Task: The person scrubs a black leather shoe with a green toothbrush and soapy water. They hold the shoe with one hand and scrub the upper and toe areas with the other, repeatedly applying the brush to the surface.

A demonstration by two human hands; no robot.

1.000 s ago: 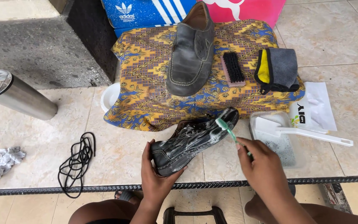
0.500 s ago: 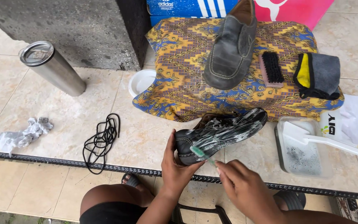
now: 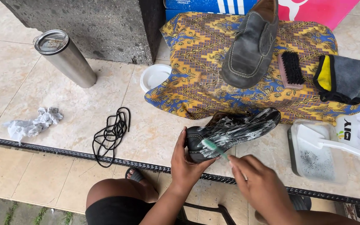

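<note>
My left hand (image 3: 186,163) grips the heel end of a dark leather shoe (image 3: 234,131) that is covered in white soap foam and held sideways above the tiled floor. In my right hand (image 3: 260,185) is a green toothbrush (image 3: 214,149), its bristles pressed against the foamy side of the shoe near the heel. A second, dry grey shoe (image 3: 250,46) rests on a patterned yellow and blue cloth (image 3: 196,75) behind.
On the cloth lie a black bristle brush (image 3: 291,68) and a grey and yellow rag (image 3: 340,79). A clear tub of soapy water (image 3: 317,154) with a white brush sits right. Black laces (image 3: 112,131), crumpled paper (image 3: 32,124), a steel tumbler (image 3: 65,56) and a white lid (image 3: 155,77) lie left.
The toothbrush has moved from the shoe's toe end down to near the heel. The camera view has shifted left, bringing the tumbler, laces and crumpled paper further into frame.
</note>
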